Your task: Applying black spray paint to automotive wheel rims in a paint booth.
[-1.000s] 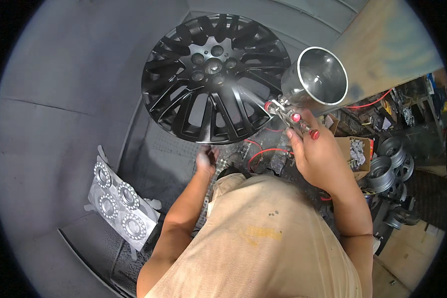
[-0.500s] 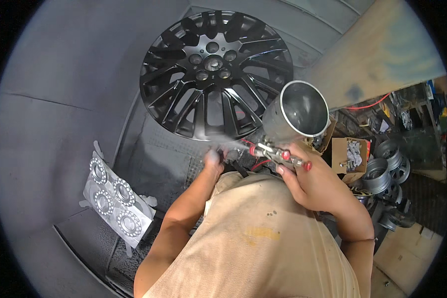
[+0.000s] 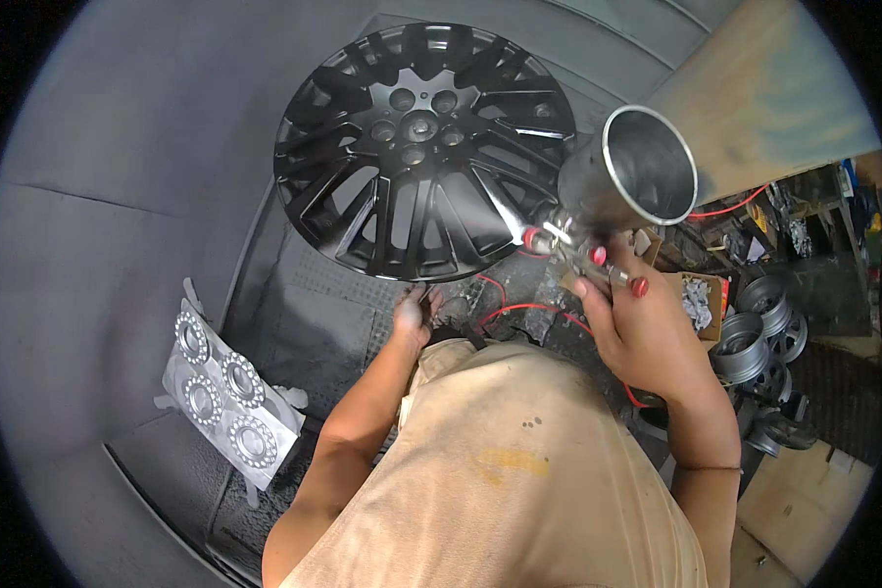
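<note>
A glossy black multi-spoke wheel rim [image 3: 421, 147] stands tilted in a grey spray booth. My right hand [image 3: 647, 333] grips a spray gun [image 3: 568, 240] with a round open metal cup [image 3: 637, 176] on top. Its nozzle points left at the rim's lower right spokes, and a pale mist shows there. My left hand [image 3: 414, 312], dark with paint, is curled just below the rim's bottom edge. What its fingers touch is hidden.
A red hose [image 3: 500, 309] runs along the dark floor below the gun. A grey sheet [image 3: 225, 392] with several silver ring parts lies at the lower left. Silver rims [image 3: 745, 343] are stacked at the right beside a wooden board [image 3: 774, 98].
The spray gun dipped down and left across the rim's lower right, then came back up to the right. My left hand has stayed below the rim.
</note>
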Motion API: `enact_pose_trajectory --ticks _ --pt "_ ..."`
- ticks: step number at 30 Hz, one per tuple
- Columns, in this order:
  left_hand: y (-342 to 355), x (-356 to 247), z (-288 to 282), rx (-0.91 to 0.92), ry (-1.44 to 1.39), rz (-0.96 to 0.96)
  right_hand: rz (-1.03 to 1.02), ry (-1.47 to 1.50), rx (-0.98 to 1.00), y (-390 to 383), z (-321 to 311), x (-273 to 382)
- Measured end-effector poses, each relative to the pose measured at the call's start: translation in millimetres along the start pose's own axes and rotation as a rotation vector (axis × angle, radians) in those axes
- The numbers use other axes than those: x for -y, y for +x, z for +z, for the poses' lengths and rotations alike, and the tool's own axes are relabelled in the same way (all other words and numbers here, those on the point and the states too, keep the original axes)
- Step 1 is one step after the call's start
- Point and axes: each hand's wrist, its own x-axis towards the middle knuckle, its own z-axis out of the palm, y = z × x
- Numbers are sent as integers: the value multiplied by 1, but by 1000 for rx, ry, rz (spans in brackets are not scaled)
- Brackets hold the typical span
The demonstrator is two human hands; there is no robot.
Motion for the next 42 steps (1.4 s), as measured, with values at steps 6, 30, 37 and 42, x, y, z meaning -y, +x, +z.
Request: enact_pose_trajectory --ticks 6,30,37,42 --pt "19 8 -10 -31 -50 12 -46 182 174 -22 -1 -3" --pt "38 13 -39 68 28 -47 -40 231 276 -24 -1 -5" --pt "-8 18 34 -29 94 -46 -105 137 -83 -6 26 -12" --pt "-12 8 27 79 445 -152 -98 -72 -107 6 15 -16"
